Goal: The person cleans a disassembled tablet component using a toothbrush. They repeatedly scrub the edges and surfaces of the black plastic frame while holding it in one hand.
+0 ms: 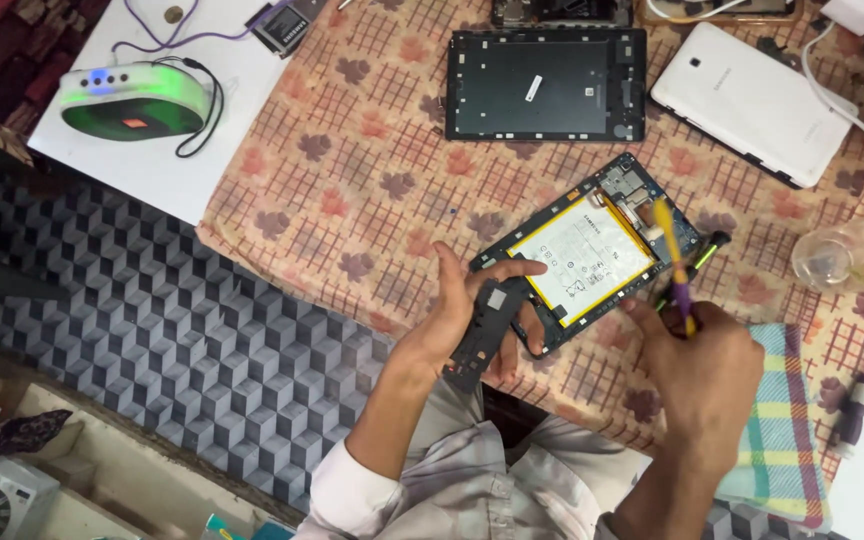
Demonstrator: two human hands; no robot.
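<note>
An opened tablet is laid back-up on the flowered cloth, its white, yellow-edged battery exposed in the middle of the chassis. The tablet serves as the landmark here. At its near-left corner, the left hand is clamped on a long black plastic part, which is pinched between thumb and fingers and overlaps the tablet's edge. Just to the tablet's near-right, the right hand is closed around a slim yellow-and-purple tool, whose tip is held over the tablet's right end, near the circuit board; whether it is touching cannot be told. The two hands are kept apart, one on each side of the tablet's near end.

Beyond the tablet a black frame panel is lying flat, and beyond and to the right a white back cover is resting. A checked towel is spread to the near-right, and a clear glass stands to the right.

The tablet is judged light but fragile: a thin, flexible chassis with bare electronics and a soft battery that should not be pressed or bent. It is best taken by its outer frame edges. The black part is judged stiff, light and easily gripped along its long sides.
</note>
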